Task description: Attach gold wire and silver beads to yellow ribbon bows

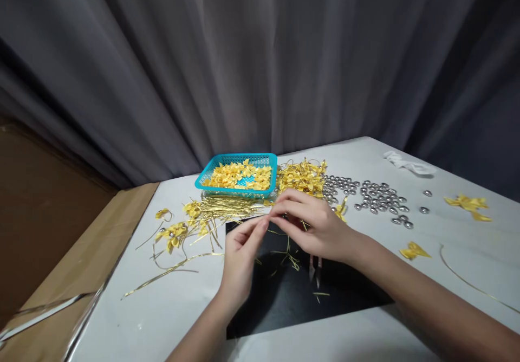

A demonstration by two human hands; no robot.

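Nearest the camera is the right forearm. The fingers of the left hand and right hand are pinched together; any item between them is hidden. Hazard: snips lie pointed on the black mat; lowering a hand could prick it. Gold wires, overlapping beside the basket of yellow bows, could snag if dragged.

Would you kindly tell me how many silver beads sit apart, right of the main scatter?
2: one bead just in front of the white cloth, another bead slightly nearer, left of the yellow ribbon. None seem hidden there.
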